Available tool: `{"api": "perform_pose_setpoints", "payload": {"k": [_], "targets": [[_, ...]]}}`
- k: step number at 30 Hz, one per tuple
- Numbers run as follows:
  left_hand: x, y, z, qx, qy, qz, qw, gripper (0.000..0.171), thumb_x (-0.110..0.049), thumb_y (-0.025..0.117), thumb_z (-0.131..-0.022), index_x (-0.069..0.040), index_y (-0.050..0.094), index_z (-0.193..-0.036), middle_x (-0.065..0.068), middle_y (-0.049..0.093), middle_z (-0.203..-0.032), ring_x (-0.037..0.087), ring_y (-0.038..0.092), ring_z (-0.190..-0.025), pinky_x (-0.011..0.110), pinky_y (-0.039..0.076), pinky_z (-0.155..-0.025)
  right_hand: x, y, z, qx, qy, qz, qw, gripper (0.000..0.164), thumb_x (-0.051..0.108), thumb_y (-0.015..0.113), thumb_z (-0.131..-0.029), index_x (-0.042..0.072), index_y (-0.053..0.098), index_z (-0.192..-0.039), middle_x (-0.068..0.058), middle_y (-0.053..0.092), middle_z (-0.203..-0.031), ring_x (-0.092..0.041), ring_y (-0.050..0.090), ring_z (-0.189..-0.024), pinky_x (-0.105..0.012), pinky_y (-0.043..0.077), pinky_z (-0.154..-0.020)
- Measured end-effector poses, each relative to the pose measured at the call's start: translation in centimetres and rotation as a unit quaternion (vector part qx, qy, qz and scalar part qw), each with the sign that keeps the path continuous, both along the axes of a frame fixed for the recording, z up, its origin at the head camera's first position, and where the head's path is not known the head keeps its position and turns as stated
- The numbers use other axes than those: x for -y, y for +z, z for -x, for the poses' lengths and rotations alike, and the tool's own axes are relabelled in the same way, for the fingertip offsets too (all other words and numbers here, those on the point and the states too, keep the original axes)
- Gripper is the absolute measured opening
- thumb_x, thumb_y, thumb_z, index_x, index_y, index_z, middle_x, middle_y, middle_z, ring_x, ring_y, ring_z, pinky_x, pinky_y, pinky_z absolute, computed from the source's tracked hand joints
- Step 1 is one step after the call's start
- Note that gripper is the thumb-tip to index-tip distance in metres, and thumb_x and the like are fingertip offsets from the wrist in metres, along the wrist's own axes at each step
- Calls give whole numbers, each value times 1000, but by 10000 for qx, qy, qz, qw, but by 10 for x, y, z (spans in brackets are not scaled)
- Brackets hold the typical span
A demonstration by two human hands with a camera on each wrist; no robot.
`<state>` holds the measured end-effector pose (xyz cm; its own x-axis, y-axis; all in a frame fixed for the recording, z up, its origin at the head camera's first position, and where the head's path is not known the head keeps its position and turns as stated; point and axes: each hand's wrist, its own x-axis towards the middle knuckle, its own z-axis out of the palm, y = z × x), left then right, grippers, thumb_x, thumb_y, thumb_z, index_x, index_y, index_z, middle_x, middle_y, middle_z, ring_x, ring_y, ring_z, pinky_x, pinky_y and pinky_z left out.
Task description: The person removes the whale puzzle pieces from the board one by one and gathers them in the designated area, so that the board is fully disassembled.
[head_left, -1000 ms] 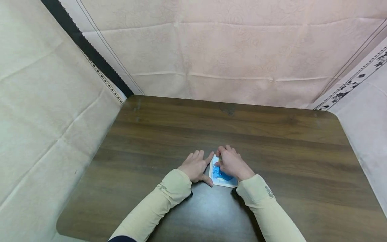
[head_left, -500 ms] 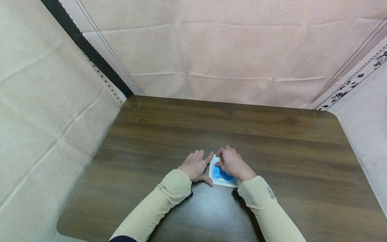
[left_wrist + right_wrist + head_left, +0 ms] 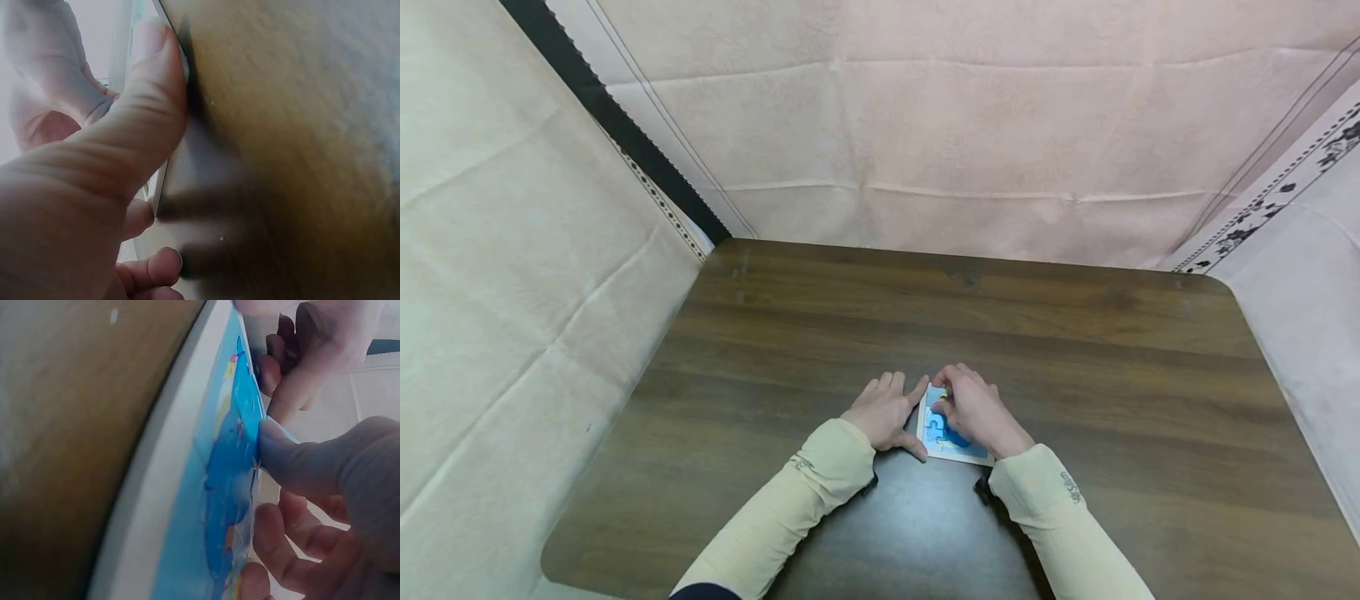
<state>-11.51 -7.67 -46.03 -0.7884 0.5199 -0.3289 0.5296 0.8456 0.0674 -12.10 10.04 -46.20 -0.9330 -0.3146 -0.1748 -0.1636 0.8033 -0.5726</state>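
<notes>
A small jigsaw puzzle board [image 3: 957, 455] with a white border and a blue picture lies on the table between the hands. My left hand [image 3: 883, 414] steadies its left side, thumb at the near corner and index finger stretched to the far one. Over the board's upper part, my right hand [image 3: 983, 412] bends its fingers and pinches a puzzle piece [image 3: 284, 430]. Up close in the right wrist view, the right thumb [image 3: 294, 453] presses against the blue picture, and a light-blue edge shows just past it. The hand hides most of that piece.
The brown wooden table [image 3: 775, 333] extends around the board on all sides. Pale cloth [image 3: 962, 133] hangs behind it, with more cloth at the left and right. Light sleeves [image 3: 820, 475] cover both forearms.
My right hand has shifted very slightly over the board, and a small yellow patch shows again by its fingers. The left hand stays at the board's left edge.
</notes>
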Motion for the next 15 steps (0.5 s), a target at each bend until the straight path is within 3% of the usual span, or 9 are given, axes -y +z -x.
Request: {"api": "perform_pose_setpoints", "payload": {"k": [9,15], "targets": [[1,1,0,31,-22,-128,9999,115,-79,63,-67,-17,24,-155,5,42,-99,20,35,-89,28,32,-75,-2,-1,0,-60,109,145,9998,22,17,73,-88,15,61,-106,2,56,-83,-18,51,-74,-37,44,-69],[0,0,3,8,65,-204,9998,82,-68,45,-91,-18,29,-154,8,49,-108,19,39,-92,29,34,-78,-3,-2,-1,-126,44,277,9995,20,17,72,-89,16,62,-106,2,56,-83,-17,51,-73,-36,44,-67]]}}
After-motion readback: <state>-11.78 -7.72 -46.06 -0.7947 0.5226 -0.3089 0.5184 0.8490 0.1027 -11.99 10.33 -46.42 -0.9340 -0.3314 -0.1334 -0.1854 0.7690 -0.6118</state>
